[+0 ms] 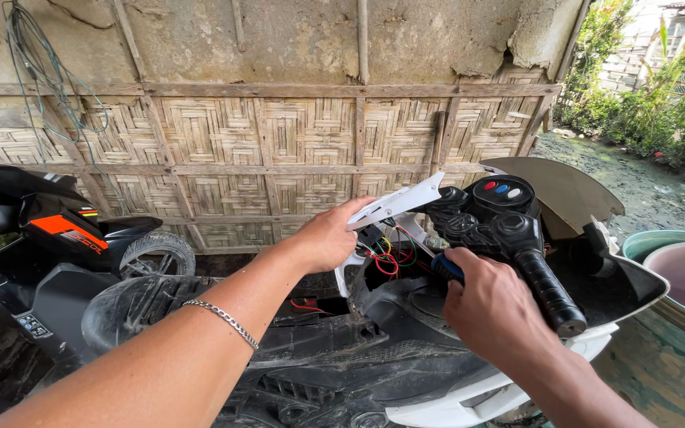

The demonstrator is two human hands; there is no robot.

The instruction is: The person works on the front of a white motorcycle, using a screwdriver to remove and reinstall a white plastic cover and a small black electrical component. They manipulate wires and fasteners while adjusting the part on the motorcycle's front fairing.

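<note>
While the left hand (328,236) is lifting the white panel (396,203) up and away from the scooter's front, I am seeing the cavity behind it laid open; the fingers are curled closed under the panel's near edge, holding it tilted, apparently so the wiring stays in view. Red, green and yellow wires (388,255) are bunching just below the raised panel, between the two hands. The right hand (495,305) is wrapping tightly round a tool with a blue handle (446,267); only the handle end is showing, its tip is hidden, so I cannot tell what it is touching; it is pointing into the opening beside the wires. The black handlebar assembly (491,218) with coloured buttons is sitting just above the right hand, its grip (550,292) slanting down to the right. The scooter body (374,349) is lying low beneath both forearms, dusty black with white trim. A second motorcycle (41,238) is standing well apart at left against the woven bamboo wall (279,150); a green tub (660,242) is resting near the right edge.
</note>
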